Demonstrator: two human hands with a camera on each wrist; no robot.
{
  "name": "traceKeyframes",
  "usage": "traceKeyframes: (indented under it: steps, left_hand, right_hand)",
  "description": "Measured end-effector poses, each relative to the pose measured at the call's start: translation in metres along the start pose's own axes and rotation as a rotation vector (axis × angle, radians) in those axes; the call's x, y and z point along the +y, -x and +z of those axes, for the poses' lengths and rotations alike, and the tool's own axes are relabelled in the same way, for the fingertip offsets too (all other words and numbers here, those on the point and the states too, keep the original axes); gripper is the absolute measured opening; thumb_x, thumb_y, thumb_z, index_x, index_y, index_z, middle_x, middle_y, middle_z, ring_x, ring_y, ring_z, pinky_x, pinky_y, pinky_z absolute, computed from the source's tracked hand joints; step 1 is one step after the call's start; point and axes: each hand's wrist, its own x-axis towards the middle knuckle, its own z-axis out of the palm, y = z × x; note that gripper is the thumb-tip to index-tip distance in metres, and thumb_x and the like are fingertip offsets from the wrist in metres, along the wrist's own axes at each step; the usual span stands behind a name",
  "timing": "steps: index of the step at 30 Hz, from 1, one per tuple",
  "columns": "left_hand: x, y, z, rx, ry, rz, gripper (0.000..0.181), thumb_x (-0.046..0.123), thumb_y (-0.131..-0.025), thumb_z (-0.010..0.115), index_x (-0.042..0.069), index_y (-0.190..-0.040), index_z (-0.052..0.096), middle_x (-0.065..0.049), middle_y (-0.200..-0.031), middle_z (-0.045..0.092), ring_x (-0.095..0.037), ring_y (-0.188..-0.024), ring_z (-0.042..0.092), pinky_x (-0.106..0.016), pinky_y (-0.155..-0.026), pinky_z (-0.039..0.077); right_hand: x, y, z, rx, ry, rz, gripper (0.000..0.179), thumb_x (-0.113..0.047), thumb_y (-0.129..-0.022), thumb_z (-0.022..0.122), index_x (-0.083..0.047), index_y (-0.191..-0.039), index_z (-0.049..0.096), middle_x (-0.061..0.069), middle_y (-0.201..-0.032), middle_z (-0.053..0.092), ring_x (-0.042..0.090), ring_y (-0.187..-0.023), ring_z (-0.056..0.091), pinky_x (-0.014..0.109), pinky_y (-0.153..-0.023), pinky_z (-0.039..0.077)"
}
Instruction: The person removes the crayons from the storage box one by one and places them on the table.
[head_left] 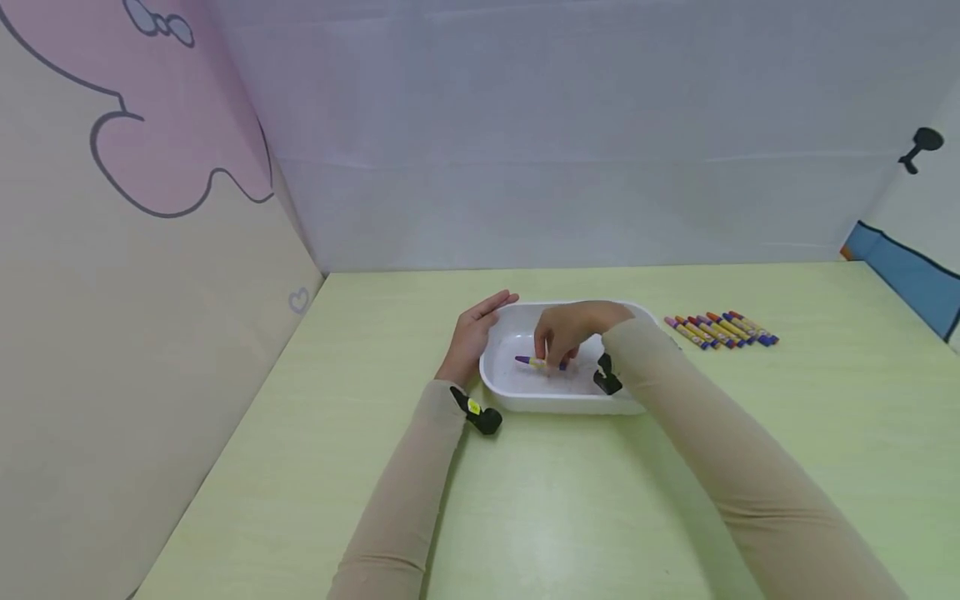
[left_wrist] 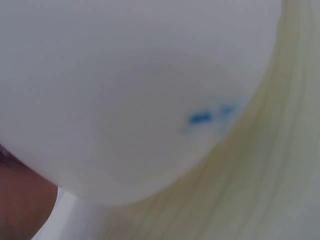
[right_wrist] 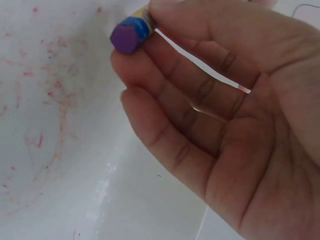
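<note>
A purple crayon (head_left: 531,361) with a yellow wrapper is pinched between the thumb and fingers of my right hand (head_left: 567,331), inside a white tray (head_left: 570,404). The right wrist view shows the crayon's flat purple end (right_wrist: 126,39) and blue band, held at the fingertips. My left hand (head_left: 472,333) rests along the tray's left side with its fingers straight. Close up in the left wrist view, the tray's outer wall (left_wrist: 125,100) carries a blurred blue mark, and only a small part of the left hand (left_wrist: 22,205) shows.
To the right of the tray, several crayons (head_left: 722,330) lie side by side in a slanted row on the pale yellow-green table (head_left: 555,517). Reddish streaks mark the tray floor (right_wrist: 55,110). A grey-white wall (head_left: 585,167) stands behind the table, and another panel (head_left: 150,333) borders its left side.
</note>
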Motion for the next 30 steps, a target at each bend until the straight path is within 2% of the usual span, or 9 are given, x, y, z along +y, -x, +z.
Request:
traceKeyframes:
  steps: [4, 8, 19, 25, 30]
  left_hand:
    - [-0.001, -0.001, -0.001, 0.001, -0.016, 0.009, 0.039, 0.003, -0.100, 0.038, 0.010, -0.134, 0.056, -0.006, -0.134, 0.060, -0.013, -0.132, 0.048, -0.033, -0.112, 0.039]
    - [-0.002, -0.002, -0.002, 0.012, -0.028, 0.011, 0.040, 0.003, -0.100, 0.038, 0.012, -0.133, 0.058, -0.005, -0.133, 0.061, -0.012, -0.131, 0.049, -0.032, -0.110, 0.041]
    - [-0.003, -0.001, -0.001, 0.020, -0.052, -0.014, 0.040, 0.006, -0.101, 0.039, 0.016, -0.134, 0.057, 0.002, -0.131, 0.062, -0.010, -0.131, 0.048, -0.031, -0.109, 0.041]
    - [-0.002, -0.001, 0.000, 0.013, -0.051, -0.010, 0.040, 0.006, -0.101, 0.038, 0.013, -0.136, 0.055, 0.001, -0.133, 0.061, -0.011, -0.132, 0.048, -0.032, -0.109, 0.041]
    - [-0.002, -0.002, 0.000, 0.006, -0.063, -0.006, 0.040, 0.005, -0.101, 0.038, 0.008, -0.139, 0.051, 0.000, -0.134, 0.061, -0.012, -0.133, 0.047, -0.034, -0.111, 0.040]
  right_hand:
    - [0.002, 0.009, -0.007, 0.045, -0.002, -0.040, 0.015, -0.014, -0.086, 0.068, -0.010, -0.100, 0.067, 0.002, -0.087, 0.067, 0.014, -0.073, 0.060, 0.025, -0.073, 0.054]
    - [0.008, 0.020, -0.013, 0.105, -0.009, -0.047, 0.017, -0.014, -0.085, 0.066, -0.011, -0.102, 0.068, 0.003, -0.087, 0.066, 0.020, -0.077, 0.062, 0.026, -0.073, 0.053]
    - [0.040, 0.057, -0.026, 0.227, -0.037, -0.082, 0.022, -0.012, -0.087, 0.062, -0.005, -0.108, 0.066, 0.005, -0.090, 0.069, 0.023, -0.082, 0.066, 0.033, -0.075, 0.055]
    - [0.060, 0.076, -0.028, 0.371, -0.033, -0.036, 0.025, -0.015, -0.089, 0.062, -0.004, -0.111, 0.066, 0.006, -0.091, 0.071, 0.022, -0.082, 0.067, 0.035, -0.075, 0.056]
    - [0.076, 0.094, -0.024, 0.489, -0.075, 0.004, 0.028, -0.020, -0.091, 0.062, -0.004, -0.115, 0.066, 0.007, -0.095, 0.070, 0.020, -0.085, 0.065, 0.041, -0.078, 0.056]
